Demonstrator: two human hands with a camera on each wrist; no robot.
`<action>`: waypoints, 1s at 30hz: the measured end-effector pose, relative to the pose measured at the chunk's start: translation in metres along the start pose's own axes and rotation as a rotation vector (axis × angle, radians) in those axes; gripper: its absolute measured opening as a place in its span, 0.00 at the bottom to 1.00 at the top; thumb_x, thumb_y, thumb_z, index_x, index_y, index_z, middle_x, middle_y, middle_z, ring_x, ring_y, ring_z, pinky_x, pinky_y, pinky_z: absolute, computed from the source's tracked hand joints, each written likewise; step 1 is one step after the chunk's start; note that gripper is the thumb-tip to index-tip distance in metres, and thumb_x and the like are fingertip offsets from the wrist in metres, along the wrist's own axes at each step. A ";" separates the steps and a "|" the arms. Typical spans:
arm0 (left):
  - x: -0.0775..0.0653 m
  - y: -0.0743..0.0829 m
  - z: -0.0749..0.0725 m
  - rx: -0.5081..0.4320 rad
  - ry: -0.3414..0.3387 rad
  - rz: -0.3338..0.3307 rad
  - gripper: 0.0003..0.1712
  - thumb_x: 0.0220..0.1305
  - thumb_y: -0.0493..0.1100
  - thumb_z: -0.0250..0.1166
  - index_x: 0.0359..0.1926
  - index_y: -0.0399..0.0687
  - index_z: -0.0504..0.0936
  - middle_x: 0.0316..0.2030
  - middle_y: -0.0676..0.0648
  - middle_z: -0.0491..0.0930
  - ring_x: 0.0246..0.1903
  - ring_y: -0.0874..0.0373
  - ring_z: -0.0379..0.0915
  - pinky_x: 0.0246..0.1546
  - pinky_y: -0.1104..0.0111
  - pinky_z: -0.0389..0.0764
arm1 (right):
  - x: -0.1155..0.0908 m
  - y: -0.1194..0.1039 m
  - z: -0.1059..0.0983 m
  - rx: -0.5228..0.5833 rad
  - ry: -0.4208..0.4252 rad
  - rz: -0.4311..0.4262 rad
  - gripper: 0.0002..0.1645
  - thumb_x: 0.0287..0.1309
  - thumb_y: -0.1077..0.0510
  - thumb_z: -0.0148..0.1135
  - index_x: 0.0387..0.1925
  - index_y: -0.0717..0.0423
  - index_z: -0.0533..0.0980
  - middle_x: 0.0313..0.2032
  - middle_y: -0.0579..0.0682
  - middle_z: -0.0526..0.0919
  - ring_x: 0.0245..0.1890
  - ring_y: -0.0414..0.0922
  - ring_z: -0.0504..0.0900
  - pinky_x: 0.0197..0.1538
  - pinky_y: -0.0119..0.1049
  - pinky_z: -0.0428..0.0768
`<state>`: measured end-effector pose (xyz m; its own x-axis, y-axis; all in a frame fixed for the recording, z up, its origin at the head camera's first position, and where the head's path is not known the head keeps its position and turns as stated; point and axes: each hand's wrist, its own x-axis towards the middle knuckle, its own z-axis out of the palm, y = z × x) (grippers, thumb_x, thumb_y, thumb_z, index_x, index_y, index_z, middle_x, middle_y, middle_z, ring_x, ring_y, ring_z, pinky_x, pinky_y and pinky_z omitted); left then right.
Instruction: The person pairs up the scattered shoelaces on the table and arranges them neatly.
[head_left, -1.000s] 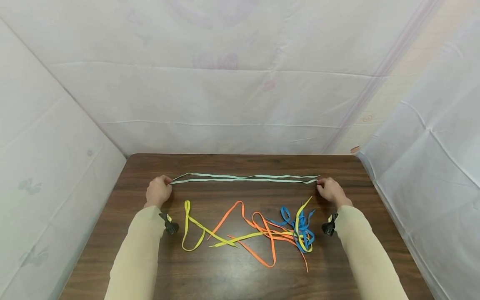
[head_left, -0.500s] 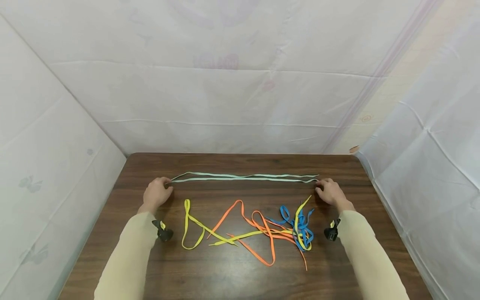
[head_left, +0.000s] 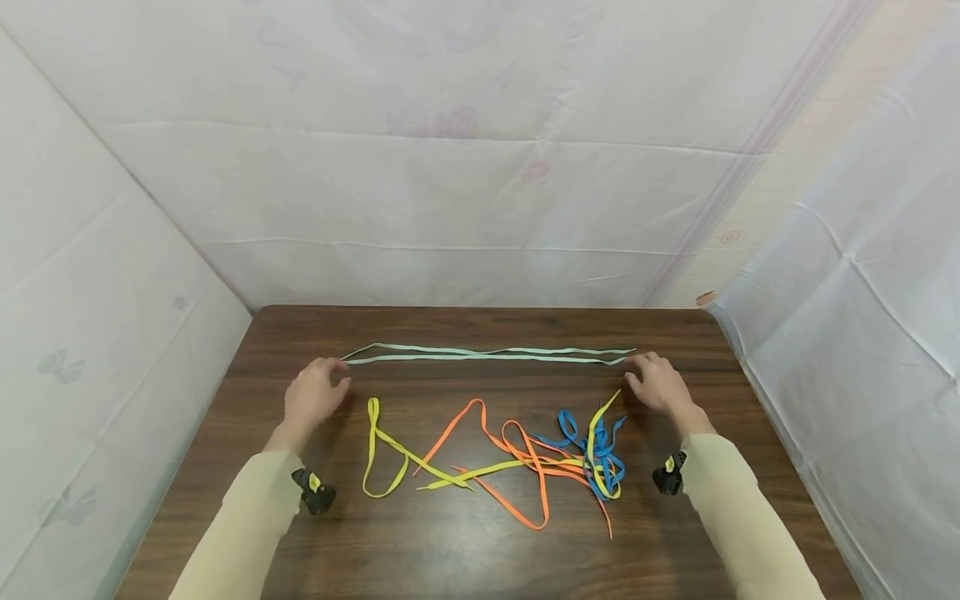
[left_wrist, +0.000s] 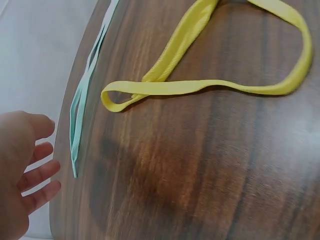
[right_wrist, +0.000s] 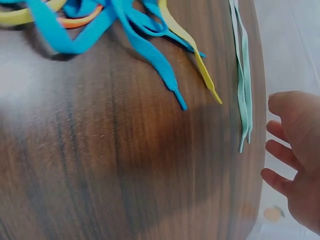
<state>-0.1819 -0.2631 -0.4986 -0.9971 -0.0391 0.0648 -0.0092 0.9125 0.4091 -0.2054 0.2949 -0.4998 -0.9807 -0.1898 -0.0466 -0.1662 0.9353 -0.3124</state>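
Note:
A mint-green shoelace [head_left: 472, 357] lies doubled and stretched sideways across the far part of the table. At its left end is my left hand [head_left: 313, 392], its fingers apart and loosely bent; in the left wrist view a gap shows between the fingers [left_wrist: 40, 176] and the lace tip [left_wrist: 75, 167]. My right hand [head_left: 660, 385] hovers by the other end, relaxed. The right wrist view shows its fingers [right_wrist: 282, 152] holding nothing, beside the two lace tips [right_wrist: 241, 145].
Nearer on the brown wooden table [head_left: 420, 562] lie a yellow shoelace [head_left: 390, 446] with a loop at left, an orange shoelace [head_left: 542, 500] and a bunched blue shoelace [head_left: 570, 427]. They overlap at right. White sheeting [head_left: 450, 208] hangs behind the table and along both sides.
Both hands have let go of the mint-green shoelace's ends. The left hand has drawn slightly left and back, and both forearms have spread outward. The laces stay in place.

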 end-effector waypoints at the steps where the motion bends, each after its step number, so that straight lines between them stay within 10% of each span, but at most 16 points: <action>1: -0.002 0.001 0.000 0.008 0.003 0.005 0.14 0.54 0.46 0.58 0.41 0.47 0.76 0.45 0.39 0.73 0.37 0.42 0.72 0.25 0.53 0.70 | -0.001 -0.001 0.000 -0.007 0.010 -0.009 0.21 0.58 0.54 0.48 0.51 0.58 0.69 0.51 0.65 0.67 0.49 0.63 0.66 0.45 0.57 0.66; 30: -0.051 0.016 0.022 0.104 -0.103 0.014 0.30 0.44 0.54 0.65 0.45 0.40 0.72 0.38 0.40 0.71 0.36 0.46 0.70 0.24 0.56 0.71 | -0.021 -0.052 0.020 -0.094 0.191 -0.296 0.17 0.51 0.55 0.58 0.45 0.53 0.74 0.45 0.53 0.73 0.44 0.52 0.71 0.36 0.48 0.71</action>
<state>-0.1326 -0.2374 -0.5150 -0.9996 0.0112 -0.0260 0.0026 0.9502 0.3117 -0.1738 0.2447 -0.5014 -0.8888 -0.4055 0.2137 -0.4456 0.8734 -0.1964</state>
